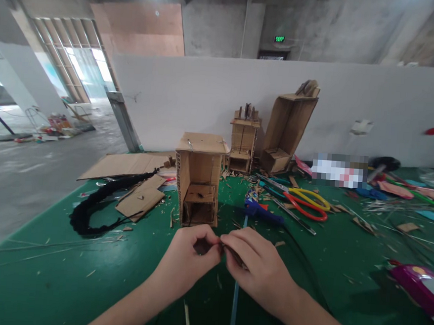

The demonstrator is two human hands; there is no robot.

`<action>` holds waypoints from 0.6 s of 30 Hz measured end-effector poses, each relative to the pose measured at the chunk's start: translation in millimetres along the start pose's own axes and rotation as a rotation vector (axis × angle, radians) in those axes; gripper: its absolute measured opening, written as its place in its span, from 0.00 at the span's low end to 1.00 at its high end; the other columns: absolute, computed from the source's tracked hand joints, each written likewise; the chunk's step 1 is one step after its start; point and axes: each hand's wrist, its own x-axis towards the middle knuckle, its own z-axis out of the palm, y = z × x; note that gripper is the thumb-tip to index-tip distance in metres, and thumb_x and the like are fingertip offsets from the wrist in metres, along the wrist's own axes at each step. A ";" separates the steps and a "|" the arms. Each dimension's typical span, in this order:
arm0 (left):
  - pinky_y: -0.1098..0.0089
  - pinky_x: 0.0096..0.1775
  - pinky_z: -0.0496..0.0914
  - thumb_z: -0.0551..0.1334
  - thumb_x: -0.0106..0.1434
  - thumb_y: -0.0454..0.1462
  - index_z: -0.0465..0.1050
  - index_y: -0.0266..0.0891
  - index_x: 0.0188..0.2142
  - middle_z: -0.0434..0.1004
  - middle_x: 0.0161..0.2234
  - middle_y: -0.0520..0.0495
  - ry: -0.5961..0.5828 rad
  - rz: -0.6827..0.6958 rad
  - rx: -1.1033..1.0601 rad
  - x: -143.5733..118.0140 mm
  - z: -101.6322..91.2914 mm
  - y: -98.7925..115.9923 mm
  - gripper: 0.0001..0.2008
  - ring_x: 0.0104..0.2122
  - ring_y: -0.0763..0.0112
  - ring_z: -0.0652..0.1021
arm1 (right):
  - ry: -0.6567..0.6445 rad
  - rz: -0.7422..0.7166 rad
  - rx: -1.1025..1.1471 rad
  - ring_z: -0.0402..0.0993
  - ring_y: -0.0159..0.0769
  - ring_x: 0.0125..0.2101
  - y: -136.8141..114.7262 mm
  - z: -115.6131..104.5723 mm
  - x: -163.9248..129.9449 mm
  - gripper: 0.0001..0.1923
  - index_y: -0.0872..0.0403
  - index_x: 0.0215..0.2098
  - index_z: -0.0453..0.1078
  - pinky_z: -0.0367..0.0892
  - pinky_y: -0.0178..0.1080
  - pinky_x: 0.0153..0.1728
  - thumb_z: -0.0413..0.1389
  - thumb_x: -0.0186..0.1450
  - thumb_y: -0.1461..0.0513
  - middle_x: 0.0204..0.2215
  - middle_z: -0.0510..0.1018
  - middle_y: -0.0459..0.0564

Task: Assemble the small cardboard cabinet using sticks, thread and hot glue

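Just in front of the cardboard box, my left hand (194,252) is closed, thumb and forefinger pinched together. My right hand (260,259) meets it fingertip to fingertip, its fingers closed round a small brown piece of cardboard (239,258). The left fingertips pinch at that piece's near end, and most of it is hidden by the fingers. Behind the hands stands an upright open-fronted cardboard box (203,144) with a smaller box inside its base. A blue glue gun (263,212) lies beyond my right hand, its dark cable trailing toward me.
Two more cardboard structures, a small one (243,129) and a tall one (290,118), stand by the white partition. Scissors with red and yellow handles (307,201) lie right; a black braided bundle (87,218) lies left. A glossy magenta object (412,282) sits at the right edge.
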 end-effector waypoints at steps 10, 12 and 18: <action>0.73 0.27 0.66 0.58 0.56 0.34 0.66 0.37 0.26 0.70 0.23 0.53 0.018 0.077 -0.102 -4.1 -5.0 3.9 0.03 0.24 0.75 0.71 | -0.191 0.041 0.124 0.70 0.42 0.44 -2.9 -22.9 8.7 0.23 0.57 0.53 0.63 0.70 0.43 0.42 0.56 0.60 0.60 0.45 0.73 0.57; 0.73 0.26 0.68 0.59 0.55 0.34 0.67 0.37 0.26 0.71 0.22 0.53 0.105 0.109 -0.200 -3.8 -17.0 12.9 0.02 0.23 0.74 0.73 | -0.225 0.134 0.106 0.69 0.40 0.48 14.1 -47.1 16.6 0.21 0.53 0.55 0.62 0.67 0.44 0.47 0.51 0.64 0.58 0.48 0.73 0.55; 0.77 0.18 0.61 0.58 0.47 0.29 0.62 0.39 0.23 0.66 0.19 0.57 0.763 0.233 -0.750 18.8 -82.6 24.8 0.05 0.17 0.80 0.66 | -0.515 0.547 -0.518 0.74 0.42 0.39 124.7 -95.3 13.5 0.18 0.52 0.44 0.74 0.67 0.42 0.39 0.44 0.66 0.61 0.40 0.78 0.53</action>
